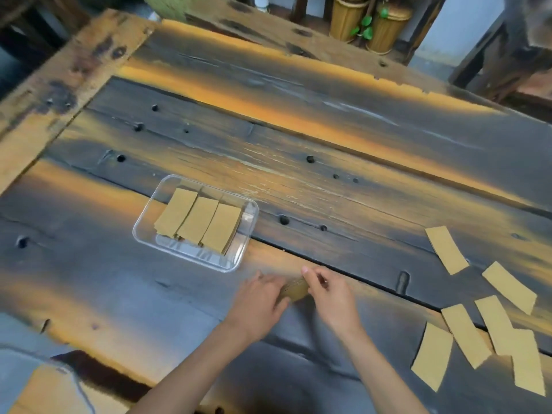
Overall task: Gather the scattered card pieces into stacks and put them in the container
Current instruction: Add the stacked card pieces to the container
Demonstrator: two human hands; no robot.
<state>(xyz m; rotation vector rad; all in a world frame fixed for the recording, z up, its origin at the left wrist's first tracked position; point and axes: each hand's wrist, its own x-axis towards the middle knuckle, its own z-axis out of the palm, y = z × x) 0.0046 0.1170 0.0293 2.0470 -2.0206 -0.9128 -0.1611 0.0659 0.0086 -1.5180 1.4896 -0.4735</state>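
The stack (295, 289) sat near the table's (298, 162) front edge, pinched at both ends between the left hand (260, 300) and right hand (330, 297). The tray (143, 237) lay up-left, nearer the left hand. Loose cards (466, 333) waited by the right edge.

Single head-worn wide-angle view, looking forward and down from close above the bench (328, 162), hands (298, 297) near bottom centre
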